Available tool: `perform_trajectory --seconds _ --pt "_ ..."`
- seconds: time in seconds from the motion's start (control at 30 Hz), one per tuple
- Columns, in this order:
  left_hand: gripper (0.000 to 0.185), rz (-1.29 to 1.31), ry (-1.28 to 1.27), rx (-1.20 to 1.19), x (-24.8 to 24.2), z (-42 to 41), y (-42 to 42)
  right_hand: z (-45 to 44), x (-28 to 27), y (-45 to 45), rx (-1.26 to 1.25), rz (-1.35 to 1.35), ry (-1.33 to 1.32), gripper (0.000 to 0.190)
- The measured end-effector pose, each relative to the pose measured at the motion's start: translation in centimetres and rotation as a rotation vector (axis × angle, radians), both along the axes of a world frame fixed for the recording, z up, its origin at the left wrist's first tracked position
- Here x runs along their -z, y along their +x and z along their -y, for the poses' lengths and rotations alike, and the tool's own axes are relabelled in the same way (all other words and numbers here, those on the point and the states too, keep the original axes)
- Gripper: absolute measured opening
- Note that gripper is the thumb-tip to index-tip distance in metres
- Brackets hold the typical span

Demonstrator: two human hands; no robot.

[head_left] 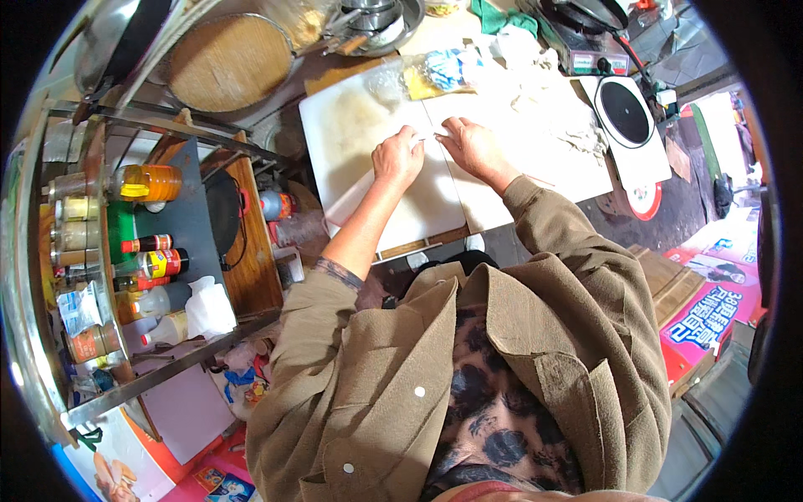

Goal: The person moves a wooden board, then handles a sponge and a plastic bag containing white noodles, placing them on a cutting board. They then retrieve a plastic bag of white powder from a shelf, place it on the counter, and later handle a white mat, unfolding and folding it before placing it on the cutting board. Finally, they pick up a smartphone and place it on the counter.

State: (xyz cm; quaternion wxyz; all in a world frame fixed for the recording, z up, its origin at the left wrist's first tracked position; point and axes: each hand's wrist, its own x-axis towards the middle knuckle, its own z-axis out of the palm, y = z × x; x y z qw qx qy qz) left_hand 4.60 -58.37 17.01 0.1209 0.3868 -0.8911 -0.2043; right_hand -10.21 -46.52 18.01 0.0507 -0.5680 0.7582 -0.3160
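Note:
My left hand (398, 158) is closed on a small white thing over the white cutting board (351, 125). Close to its right, my right hand (469, 145) has its fingers bent together, pinching what looks like the other end of that white thing, which is too small and bright to name. Both hands are above the seam between the board and the brightly lit tabletop (546, 176). A clear plastic bag with blue, white and yellow parts (442, 70) lies just beyond them. White crumpled cloth or plastic (574, 132) is farther right.
To the right are a round black-topped scale or hot plate (625, 111) and a portable gas stove (593, 55). Metal pans (376, 22) stand at the back. A shelf at left holds an oil bottle (150, 182) and sauce bottles (164, 263). A red-rimmed basin (646, 199) sits below the table's right side.

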Motion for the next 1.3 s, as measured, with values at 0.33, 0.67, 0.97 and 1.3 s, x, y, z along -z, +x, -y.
perform_trajectory --seconds 0.33,0.67,0.97,1.3 --pt "0.051 -0.187 0.6 0.18 -0.9 2.0 1.6 2.5 -1.7 -0.2 -0.081 0.86 -0.168 0.027" --pt "0.045 -0.142 0.457 0.0 -2.1 1.6 4.6 2.2 -5.1 -2.3 -0.066 0.205 -0.041 0.025" --pt "0.027 0.135 0.213 0.097 -1.9 3.8 6.9 1.6 -5.2 -4.7 -0.345 -0.175 0.211 0.014" --pt "0.039 -0.677 1.168 0.065 -3.5 4.3 7.0 0.0 0.6 -3.2 -0.224 0.361 0.348 0.032"
